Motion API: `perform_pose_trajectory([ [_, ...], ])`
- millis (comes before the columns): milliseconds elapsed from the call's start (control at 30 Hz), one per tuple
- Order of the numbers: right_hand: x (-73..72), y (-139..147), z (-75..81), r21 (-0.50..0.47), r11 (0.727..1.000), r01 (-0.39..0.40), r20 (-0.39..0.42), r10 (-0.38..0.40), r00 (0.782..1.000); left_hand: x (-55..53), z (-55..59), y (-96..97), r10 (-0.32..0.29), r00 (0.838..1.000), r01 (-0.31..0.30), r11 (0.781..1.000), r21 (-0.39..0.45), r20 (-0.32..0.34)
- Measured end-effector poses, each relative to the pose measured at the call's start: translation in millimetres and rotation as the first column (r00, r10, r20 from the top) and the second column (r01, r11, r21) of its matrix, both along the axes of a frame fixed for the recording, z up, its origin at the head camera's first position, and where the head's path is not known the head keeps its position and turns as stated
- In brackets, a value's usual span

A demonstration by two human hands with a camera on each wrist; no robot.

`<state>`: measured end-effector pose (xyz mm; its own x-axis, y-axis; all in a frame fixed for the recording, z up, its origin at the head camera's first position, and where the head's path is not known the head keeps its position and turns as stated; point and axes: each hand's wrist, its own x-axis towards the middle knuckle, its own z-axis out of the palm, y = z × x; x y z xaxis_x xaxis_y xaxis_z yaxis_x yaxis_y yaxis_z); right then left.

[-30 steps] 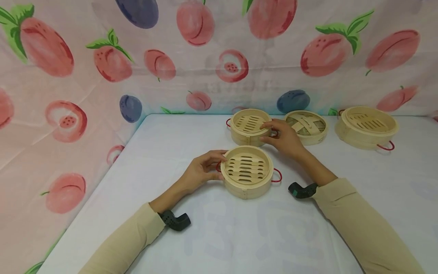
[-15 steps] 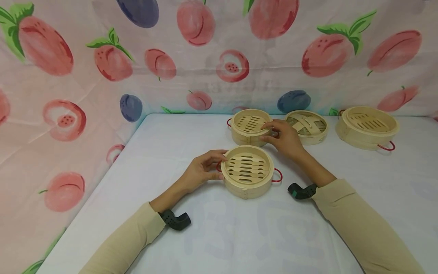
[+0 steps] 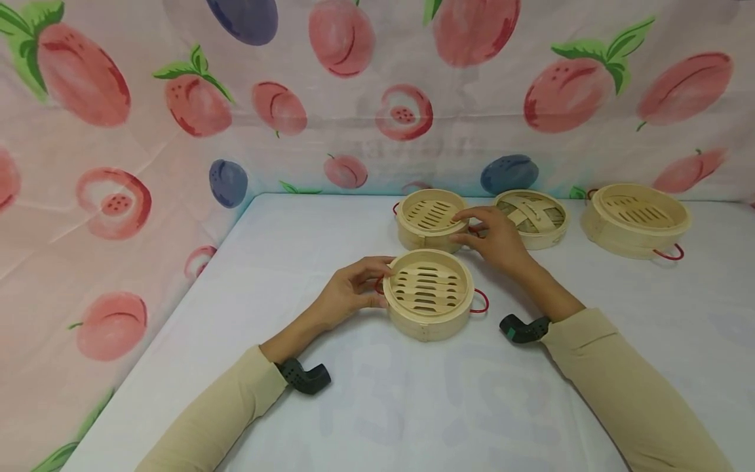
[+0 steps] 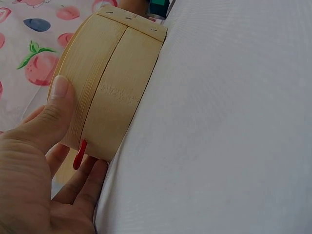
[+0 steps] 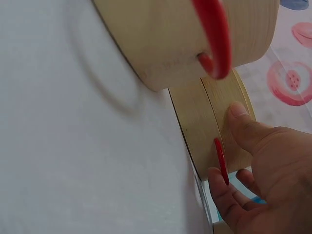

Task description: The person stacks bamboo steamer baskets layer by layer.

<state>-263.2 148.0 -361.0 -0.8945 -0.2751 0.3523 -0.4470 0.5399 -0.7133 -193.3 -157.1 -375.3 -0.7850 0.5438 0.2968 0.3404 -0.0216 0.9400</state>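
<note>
In the head view, a round bamboo steamer basket [image 3: 426,331] with a slatted floor and red loop handles stands at mid-table. My left hand [image 3: 350,295] grips its left side, fingers at the rim; the left wrist view shows the thumb on the wall [image 4: 117,83], above a red handle [image 4: 80,155]. Right behind it stands a second slatted basket [image 3: 426,240] of similar size. Its right side is held by my right hand [image 3: 498,241], thumb on the wall in the right wrist view, other fingers near the red handle [image 5: 221,161]. The front basket [image 5: 180,44] fills that view's top.
A woven bamboo lid [image 3: 539,237] lies right of the back basket, partly behind my right hand. Farther right stands a larger steamer basket [image 3: 625,241] with red handles. A white cloth covers the table [image 3: 377,406]; a fruit-printed curtain [image 3: 248,59] hangs behind and at the left.
</note>
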Motion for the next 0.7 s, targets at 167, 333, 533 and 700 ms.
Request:
perform_pose_trajectory([
  [167, -2.2, 3.5, -1.6, -0.003, 1.000, 0.023, 0.052, -0.023, 0.998, -0.8, -0.9, 0.1, -0.006, 1.000, 0.006, 1.000, 0.001, -0.014],
  [333, -2.3, 3.6, -1.5, -0.021, 1.000, -0.002, 0.046, 0.003, 0.999, -1.1, -1.1, 0.1, -0.010, 1.000, 0.010, 1.000, 0.006, -0.012],
  [533, -0.2, 0.9, -0.3, -0.051, 0.998, -0.029, -0.014, 0.028, 1.000, -1.3, -1.6, -0.1, -0.007, 1.000, 0.007, 1.000, 0.003, -0.011],
  [700, 0.7, 2.1, 1.5, -0.020, 1.000, -0.013, -0.074, 0.011, 0.997, -1.2, -3.8, -0.1, -0.005, 1.000, 0.005, 1.000, -0.001, -0.010],
])
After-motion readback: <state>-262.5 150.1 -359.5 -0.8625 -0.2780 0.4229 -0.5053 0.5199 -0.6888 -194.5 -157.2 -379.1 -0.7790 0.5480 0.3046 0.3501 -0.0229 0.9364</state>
